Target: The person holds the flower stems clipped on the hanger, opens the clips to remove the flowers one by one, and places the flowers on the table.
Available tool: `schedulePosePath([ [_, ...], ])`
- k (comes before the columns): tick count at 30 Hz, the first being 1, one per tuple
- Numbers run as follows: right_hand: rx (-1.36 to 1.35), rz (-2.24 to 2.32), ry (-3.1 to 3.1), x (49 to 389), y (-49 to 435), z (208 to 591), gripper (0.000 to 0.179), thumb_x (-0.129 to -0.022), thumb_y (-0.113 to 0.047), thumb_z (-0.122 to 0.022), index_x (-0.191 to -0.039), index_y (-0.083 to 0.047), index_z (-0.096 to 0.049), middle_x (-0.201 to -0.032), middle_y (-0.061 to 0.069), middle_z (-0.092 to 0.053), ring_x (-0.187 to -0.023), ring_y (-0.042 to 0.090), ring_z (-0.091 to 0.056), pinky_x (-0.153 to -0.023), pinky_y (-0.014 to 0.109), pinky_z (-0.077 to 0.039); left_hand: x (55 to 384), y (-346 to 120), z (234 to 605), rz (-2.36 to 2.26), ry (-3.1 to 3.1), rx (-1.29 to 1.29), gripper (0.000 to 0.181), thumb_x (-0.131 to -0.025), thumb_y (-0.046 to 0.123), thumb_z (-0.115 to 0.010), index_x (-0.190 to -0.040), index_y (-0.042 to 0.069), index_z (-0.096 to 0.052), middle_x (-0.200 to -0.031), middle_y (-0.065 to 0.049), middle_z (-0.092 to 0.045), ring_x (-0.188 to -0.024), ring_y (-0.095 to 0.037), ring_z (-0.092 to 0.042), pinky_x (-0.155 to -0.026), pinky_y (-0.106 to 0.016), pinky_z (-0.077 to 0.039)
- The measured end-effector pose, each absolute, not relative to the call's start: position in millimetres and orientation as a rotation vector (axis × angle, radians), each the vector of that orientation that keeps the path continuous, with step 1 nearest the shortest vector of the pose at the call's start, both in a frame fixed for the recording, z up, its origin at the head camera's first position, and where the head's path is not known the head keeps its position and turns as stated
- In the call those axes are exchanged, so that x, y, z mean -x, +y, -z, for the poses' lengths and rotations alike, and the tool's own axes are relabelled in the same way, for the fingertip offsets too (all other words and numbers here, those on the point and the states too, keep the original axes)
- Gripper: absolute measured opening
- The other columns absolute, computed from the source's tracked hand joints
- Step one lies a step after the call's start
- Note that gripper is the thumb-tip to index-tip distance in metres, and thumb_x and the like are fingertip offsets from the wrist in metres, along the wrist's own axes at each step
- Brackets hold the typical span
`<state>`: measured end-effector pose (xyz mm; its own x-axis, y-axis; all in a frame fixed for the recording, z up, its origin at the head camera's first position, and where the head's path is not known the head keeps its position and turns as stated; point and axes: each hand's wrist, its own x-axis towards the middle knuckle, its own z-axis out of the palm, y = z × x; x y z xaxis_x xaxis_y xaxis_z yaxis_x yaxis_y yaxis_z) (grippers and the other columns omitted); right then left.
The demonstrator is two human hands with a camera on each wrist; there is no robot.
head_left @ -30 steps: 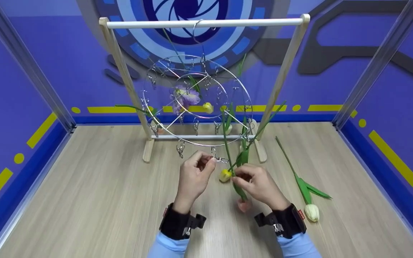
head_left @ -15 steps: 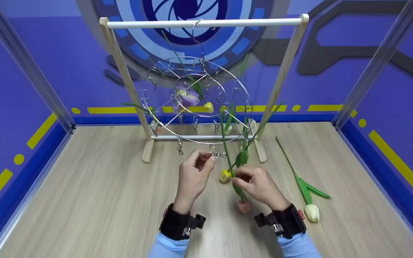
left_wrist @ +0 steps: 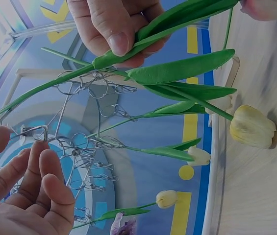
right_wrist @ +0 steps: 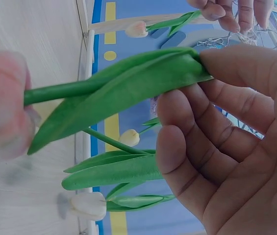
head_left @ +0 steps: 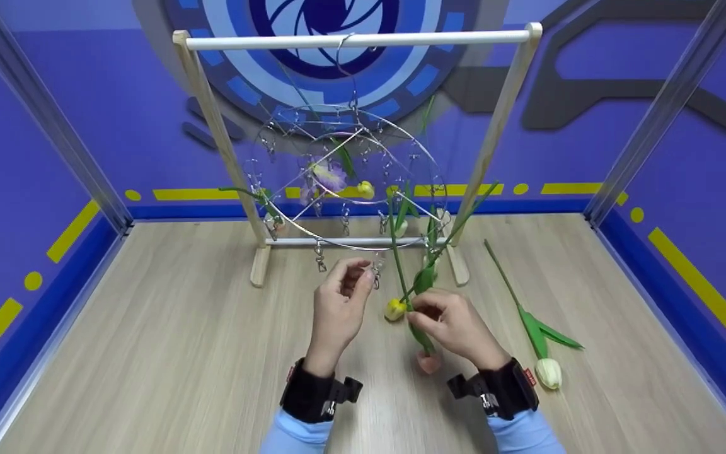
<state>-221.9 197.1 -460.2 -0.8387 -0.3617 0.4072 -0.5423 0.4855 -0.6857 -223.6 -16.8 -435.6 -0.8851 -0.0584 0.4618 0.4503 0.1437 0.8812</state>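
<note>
My right hand pinches a pink artificial tulip at its stem and leaf, with the bloom pointing down. In the right wrist view the green leaf runs out from between thumb and fingers. My left hand is under the front of a round wire clip hanger, thumb and fingers apart. A small metal clip dangles right at its fingertips; the left wrist view shows the clip's wire loop touching a finger. Close to the right hand, a yellow tulip hangs head down.
A wooden stand with a white top bar carries the hanger. Other flowers hang from it, including a purple one and a small yellow tulip. A white tulip lies on the table at right.
The clip at my left hand has swung from sideways to hanging down, out of the pinch. The hanger's front edge has risen slightly. The right hand stays put with the pink tulip.
</note>
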Motion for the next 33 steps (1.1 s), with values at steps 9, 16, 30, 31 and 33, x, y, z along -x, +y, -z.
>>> schedulePosePath([
  [9,-0.789,-1.246,-2.498,222.8,197.4,459.5,0.008,-0.09,-0.002,-0.075,-0.091,-0.01,-0.076,-0.085,-0.004,-0.067,-0.073,0.005,-0.056,-0.065,0.023,-0.049,222.0,-16.9,435.4,1.776,-2.102,0.37,0.017,-0.103,0.013,-0.064,-0.116,0.007,-0.071,-0.099,-0.012,-0.069,-0.083,-0.014,-0.061,-0.071,-0.023,-0.05],
  [16,-0.79,-1.251,-2.502,221.4,197.5,456.9,0.006,-0.091,-0.002,-0.075,-0.091,-0.008,-0.075,-0.086,-0.004,-0.067,-0.072,0.005,-0.057,-0.064,0.023,-0.05,221.2,-15.5,436.8,1.676,-2.155,0.428,0.018,-0.103,0.015,-0.062,-0.115,0.005,-0.072,-0.099,-0.006,-0.069,-0.081,-0.014,-0.061,-0.069,-0.024,-0.05],
  [30,-0.746,-1.202,-2.51,218.3,209.5,452.8,0.009,-0.091,-0.003,-0.075,-0.093,-0.011,-0.077,-0.088,-0.002,-0.07,-0.073,0.005,-0.058,-0.064,0.024,-0.051,210.4,-17.9,438.9,1.331,-2.274,0.528,0.024,-0.105,0.02,-0.06,-0.12,0.004,-0.071,-0.109,-0.007,-0.068,-0.09,-0.018,-0.064,-0.072,-0.034,-0.054],
  [31,-0.736,-1.199,-2.508,217.9,211.2,452.9,0.009,-0.091,-0.003,-0.075,-0.093,-0.011,-0.077,-0.088,-0.003,-0.07,-0.072,0.005,-0.058,-0.064,0.024,-0.051,209.2,-18.9,438.8,1.31,-2.269,0.533,0.024,-0.105,0.02,-0.061,-0.12,0.004,-0.071,-0.111,-0.008,-0.069,-0.091,-0.019,-0.065,-0.073,-0.035,-0.055],
  [33,-0.718,-1.195,-2.503,217.3,214.3,452.8,0.009,-0.09,-0.002,-0.076,-0.093,-0.01,-0.078,-0.087,-0.003,-0.07,-0.072,0.005,-0.058,-0.064,0.023,-0.05,206.9,-21.3,438.1,1.271,-2.256,0.541,0.024,-0.104,0.019,-0.061,-0.121,0.004,-0.07,-0.114,-0.009,-0.069,-0.094,-0.023,-0.066,-0.077,-0.039,-0.056],
])
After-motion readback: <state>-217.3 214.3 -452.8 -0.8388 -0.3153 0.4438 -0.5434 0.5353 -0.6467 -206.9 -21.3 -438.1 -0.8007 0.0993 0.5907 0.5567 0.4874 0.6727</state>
